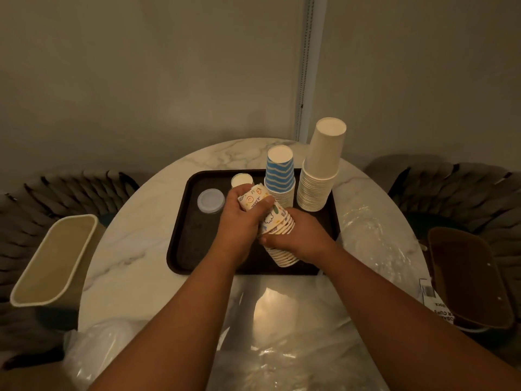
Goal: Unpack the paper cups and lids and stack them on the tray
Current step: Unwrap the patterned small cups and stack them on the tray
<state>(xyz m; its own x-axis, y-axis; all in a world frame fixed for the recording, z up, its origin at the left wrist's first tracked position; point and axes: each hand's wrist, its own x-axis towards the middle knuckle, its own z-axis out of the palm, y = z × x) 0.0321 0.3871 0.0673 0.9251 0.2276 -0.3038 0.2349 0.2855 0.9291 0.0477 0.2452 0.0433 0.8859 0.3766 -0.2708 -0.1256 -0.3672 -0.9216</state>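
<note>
Both hands clamp one tilted stack of small white paper cups printed with coloured doodles point(277, 230) over the dark rectangular plastic tray point(180, 249): the left hand point(239, 214) wraps its upper end, fingers curled round the top cup, while the right hand point(298, 235) grips the lower part, just at 4 o'clock of the left.

Going left to right, a cream oblong bin point(53, 261) stands at 9 o'clock, off the round white marble table point(135, 230). On the tray, a clear round plastic lid point(211, 200) lies at 10 o'clock of the hands, a short white cup stack point(242, 180) at 12 o'clock just beyond the left hand, a blue-and-white striped paper cup stack point(280, 173) at 1 o'clock, and a tall plain white paper cup stack point(321, 167) at 2 o'clock on the tray's far right corner. Crumpled clear plastic wrapping point(284, 334) covers the near table at 6 o'clock. A brown cardboard box point(468, 277) sits at 3 o'clock.
</note>
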